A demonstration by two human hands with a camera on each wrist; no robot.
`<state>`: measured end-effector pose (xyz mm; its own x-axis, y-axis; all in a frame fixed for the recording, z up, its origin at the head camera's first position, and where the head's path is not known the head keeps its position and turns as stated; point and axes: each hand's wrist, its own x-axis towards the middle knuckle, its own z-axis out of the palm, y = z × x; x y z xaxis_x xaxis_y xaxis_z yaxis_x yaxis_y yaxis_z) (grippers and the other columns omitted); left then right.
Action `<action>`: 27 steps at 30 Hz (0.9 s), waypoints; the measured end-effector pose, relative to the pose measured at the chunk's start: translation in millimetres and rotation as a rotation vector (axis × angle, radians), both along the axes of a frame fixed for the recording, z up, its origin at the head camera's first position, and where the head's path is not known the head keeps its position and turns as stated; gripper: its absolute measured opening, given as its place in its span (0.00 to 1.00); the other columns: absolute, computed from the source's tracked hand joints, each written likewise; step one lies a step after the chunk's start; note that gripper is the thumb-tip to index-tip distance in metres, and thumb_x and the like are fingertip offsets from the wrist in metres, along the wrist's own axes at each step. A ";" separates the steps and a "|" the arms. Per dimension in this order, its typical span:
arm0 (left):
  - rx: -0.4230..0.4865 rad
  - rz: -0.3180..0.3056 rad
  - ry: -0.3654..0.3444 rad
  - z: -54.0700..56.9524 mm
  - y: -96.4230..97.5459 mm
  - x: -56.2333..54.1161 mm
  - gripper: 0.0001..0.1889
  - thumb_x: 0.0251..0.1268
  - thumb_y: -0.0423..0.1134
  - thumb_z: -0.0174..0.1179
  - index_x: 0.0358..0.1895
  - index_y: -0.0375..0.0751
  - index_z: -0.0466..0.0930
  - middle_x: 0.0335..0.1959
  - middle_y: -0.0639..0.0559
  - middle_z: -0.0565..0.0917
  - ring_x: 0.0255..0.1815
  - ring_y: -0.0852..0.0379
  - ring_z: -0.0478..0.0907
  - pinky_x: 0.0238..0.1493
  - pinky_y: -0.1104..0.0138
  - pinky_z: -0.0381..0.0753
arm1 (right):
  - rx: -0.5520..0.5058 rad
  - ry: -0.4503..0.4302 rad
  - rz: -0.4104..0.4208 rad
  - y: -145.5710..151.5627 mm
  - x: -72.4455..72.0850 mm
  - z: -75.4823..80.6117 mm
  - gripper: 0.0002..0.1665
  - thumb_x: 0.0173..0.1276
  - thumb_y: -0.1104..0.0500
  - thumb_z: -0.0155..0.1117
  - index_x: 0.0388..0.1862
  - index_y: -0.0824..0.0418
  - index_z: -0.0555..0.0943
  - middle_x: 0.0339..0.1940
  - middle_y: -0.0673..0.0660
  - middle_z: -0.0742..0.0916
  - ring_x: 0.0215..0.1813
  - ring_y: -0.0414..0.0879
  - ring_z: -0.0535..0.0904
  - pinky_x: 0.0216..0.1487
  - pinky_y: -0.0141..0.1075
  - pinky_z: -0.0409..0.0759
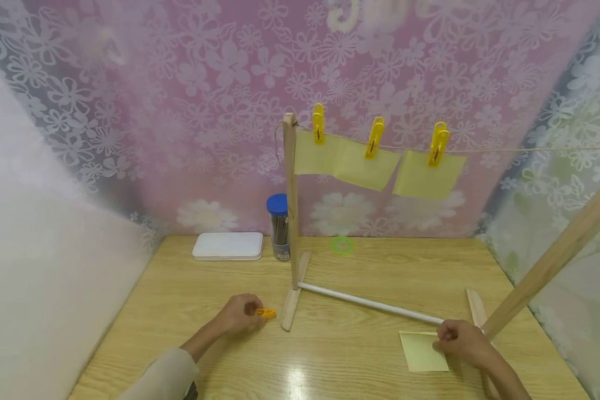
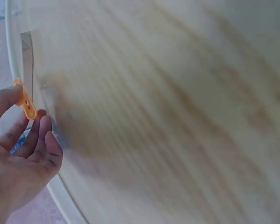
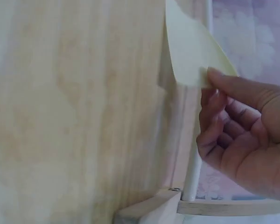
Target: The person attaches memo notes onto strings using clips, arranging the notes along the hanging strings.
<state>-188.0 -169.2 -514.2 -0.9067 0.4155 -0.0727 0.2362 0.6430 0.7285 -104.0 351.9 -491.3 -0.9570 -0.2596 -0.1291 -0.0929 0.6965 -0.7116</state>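
My left hand (image 1: pixel 240 314) pinches an orange clothespin (image 1: pixel 266 314) between thumb and fingers, just left of the wooden stand's foot (image 1: pixel 290 308). In the left wrist view the clothespin (image 2: pixel 26 100) points away from the thumb tip. On the right, my right hand (image 1: pixel 462 341) pinches the edge of a yellow paper sheet (image 1: pixel 422 353); in the right wrist view the sheet (image 3: pixel 193 51) curves up from the thumb. Three similar yellow sheets (image 1: pixel 425 175) hang from a string (image 1: pixel 525 149), each under a yellow clothespin (image 1: pixel 375 138).
A wooden post (image 1: pixel 291 222) and a slanting one (image 1: pixel 555 255) carry the string, joined low down by a white rod (image 1: pixel 370 303). Toward the back stand a blue-lidded jar (image 1: pixel 280 228) and a white case (image 1: pixel 228 246), with a green ring of tape (image 1: pixel 342 245) nearby.
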 end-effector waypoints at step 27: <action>0.188 0.013 0.292 157.0 59.7 -6.1 0.19 0.50 0.42 0.72 0.43 0.39 0.77 0.32 0.48 0.81 0.28 0.59 0.74 0.26 0.71 0.73 | -0.435 0.138 -0.191 -27.1 -5.8 61.9 0.16 0.71 0.61 0.56 0.49 0.74 0.75 0.33 0.47 0.86 0.35 0.41 0.84 0.39 0.33 0.83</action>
